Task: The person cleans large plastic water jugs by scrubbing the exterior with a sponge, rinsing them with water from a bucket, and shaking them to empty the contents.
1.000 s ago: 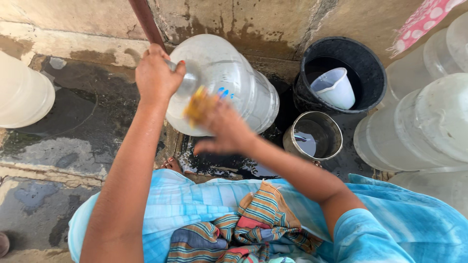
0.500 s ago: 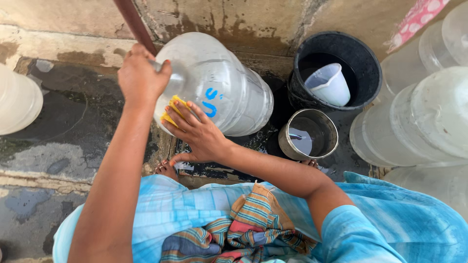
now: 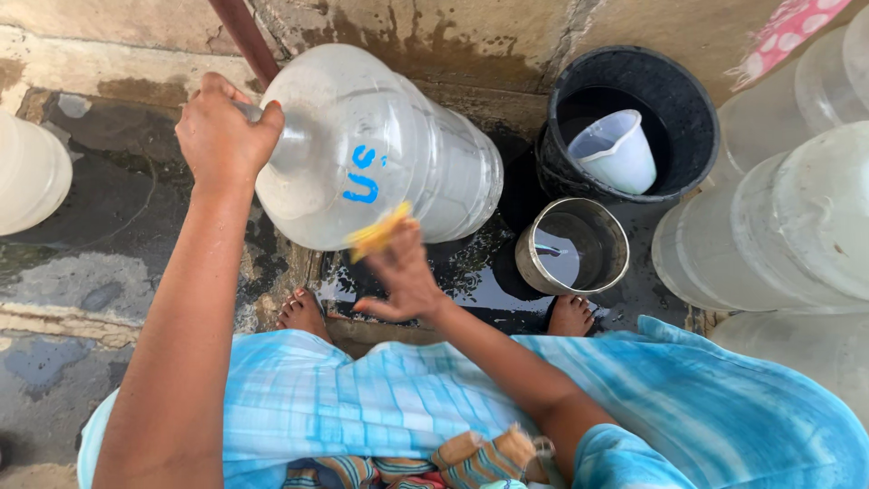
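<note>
A big clear plastic water jug (image 3: 380, 149) with blue marks on its shoulder lies tilted on its side above the wet ground. My left hand (image 3: 222, 136) grips its neck at the left end. My right hand (image 3: 398, 272) holds a yellow sponge (image 3: 378, 232) against the jug's lower side; the hand is blurred with motion. My bare feet (image 3: 303, 312) show below the jug, above my blue checked cloth.
A black bucket (image 3: 674, 100) with a white plastic jug (image 3: 620, 149) inside stands at the right. A steel pot (image 3: 579, 246) with some water sits below it. More clear jugs (image 3: 797, 217) crowd the right edge; another (image 3: 32, 172) is at the left. A reddish pipe (image 3: 244, 36) rises by the wall.
My right hand with the sponge has slid down the jug, from its upper shoulder to its lower side. The jug has turned so the blue marks face up. My left hand stays on the neck.
</note>
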